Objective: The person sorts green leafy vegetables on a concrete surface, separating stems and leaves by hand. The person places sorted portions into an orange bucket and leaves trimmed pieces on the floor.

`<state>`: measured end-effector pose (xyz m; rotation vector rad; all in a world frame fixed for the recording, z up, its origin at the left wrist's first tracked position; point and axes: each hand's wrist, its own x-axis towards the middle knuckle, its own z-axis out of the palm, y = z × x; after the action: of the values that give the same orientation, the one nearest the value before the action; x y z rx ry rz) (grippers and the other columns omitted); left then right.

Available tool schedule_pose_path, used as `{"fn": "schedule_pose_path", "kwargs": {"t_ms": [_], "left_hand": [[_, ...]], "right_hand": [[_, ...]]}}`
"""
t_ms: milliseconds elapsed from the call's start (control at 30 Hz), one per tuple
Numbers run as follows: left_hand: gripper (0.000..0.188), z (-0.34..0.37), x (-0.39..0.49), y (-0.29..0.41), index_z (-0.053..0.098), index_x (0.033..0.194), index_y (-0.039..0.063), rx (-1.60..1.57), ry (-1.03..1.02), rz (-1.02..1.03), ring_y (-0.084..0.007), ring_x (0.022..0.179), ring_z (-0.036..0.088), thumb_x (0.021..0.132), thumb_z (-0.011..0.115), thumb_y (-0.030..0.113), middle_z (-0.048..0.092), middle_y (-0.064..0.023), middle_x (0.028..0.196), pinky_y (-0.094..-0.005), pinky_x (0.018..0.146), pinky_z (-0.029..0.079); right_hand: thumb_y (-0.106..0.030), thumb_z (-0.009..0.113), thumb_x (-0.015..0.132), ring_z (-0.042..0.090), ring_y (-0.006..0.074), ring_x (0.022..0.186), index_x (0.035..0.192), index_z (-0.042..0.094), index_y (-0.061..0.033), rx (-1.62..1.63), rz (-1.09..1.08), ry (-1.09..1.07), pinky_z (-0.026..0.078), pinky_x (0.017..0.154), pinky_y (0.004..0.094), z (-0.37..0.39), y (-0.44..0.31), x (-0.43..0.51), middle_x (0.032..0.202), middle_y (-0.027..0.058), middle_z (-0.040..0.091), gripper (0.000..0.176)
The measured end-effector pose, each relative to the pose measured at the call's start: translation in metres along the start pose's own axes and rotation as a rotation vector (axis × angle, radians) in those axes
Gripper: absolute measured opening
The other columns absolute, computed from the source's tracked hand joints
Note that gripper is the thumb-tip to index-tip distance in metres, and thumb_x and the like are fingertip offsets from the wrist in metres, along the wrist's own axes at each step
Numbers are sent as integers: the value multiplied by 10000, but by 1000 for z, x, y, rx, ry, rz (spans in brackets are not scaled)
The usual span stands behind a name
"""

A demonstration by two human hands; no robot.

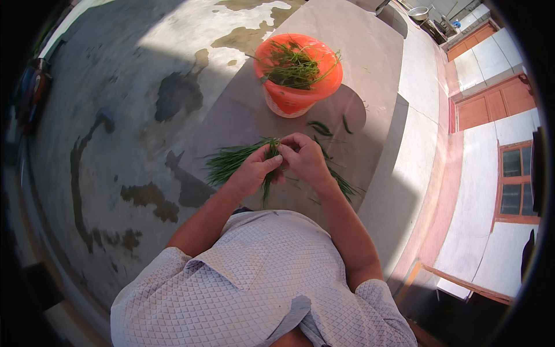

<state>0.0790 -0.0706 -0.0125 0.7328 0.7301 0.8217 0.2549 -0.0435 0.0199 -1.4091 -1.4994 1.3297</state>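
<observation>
My left hand (256, 170) is closed around a small bunch of thin green stems (266, 191), whose ends hang below the fingers. My right hand (305, 157) meets it from the other side, thumb and fingertips pinched on the upper part of the same bunch. Beside my left hand, a pile of long green stalks (230, 161) lies on the table (373, 56). More loose green stalks (344, 184) lie by my right wrist, partly hidden under the forearm. Just beyond my right hand are several green chilli peppers (321, 128).
An orange plastic basket (288, 102) stands farther up the table, with leafy green stems (295, 69) heaped inside and some over its rim. Wet patches (178, 95) mark the concrete floor on the left. A white wall with a wooden window (516, 180) runs along the right. A metal basin (418, 13) sits at the far right.
</observation>
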Motion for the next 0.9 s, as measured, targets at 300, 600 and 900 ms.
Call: {"fn": "schedule_pose_path", "kwargs": {"t_ms": [300, 600, 900], "left_hand": [[165, -1, -6, 6, 571, 1179, 60, 99, -30, -160, -132, 717, 638, 1052, 523, 153, 660, -43, 920, -283, 632, 500], [175, -5, 3, 18, 586, 1163, 58, 219, 65, -176, -114, 658, 607, 1060, 491, 164, 654, -20, 864, -272, 592, 479], [202, -25, 7, 67, 561, 1114, 2, 1275, 198, 234, -352, 736, 639, 1012, 552, 176, 666, -148, 878, -461, 717, 523]], "right_hand": [[38, 591, 831, 660, 321, 1074, 1302, 647, -61, -529, -530, -53, 544, 919, 370, -8, 2, 1, 1260, 134, 640, 484], [-6, 552, 903, 663, 321, 1087, 1257, 663, -42, -282, -379, 77, 538, 923, 370, -20, 18, -2, 1220, 158, 649, 373], [-151, 658, 899, 701, 325, 979, 1120, 732, -45, -580, 152, 217, 547, 884, 392, -114, 110, -50, 1061, 169, 717, 255]]}}
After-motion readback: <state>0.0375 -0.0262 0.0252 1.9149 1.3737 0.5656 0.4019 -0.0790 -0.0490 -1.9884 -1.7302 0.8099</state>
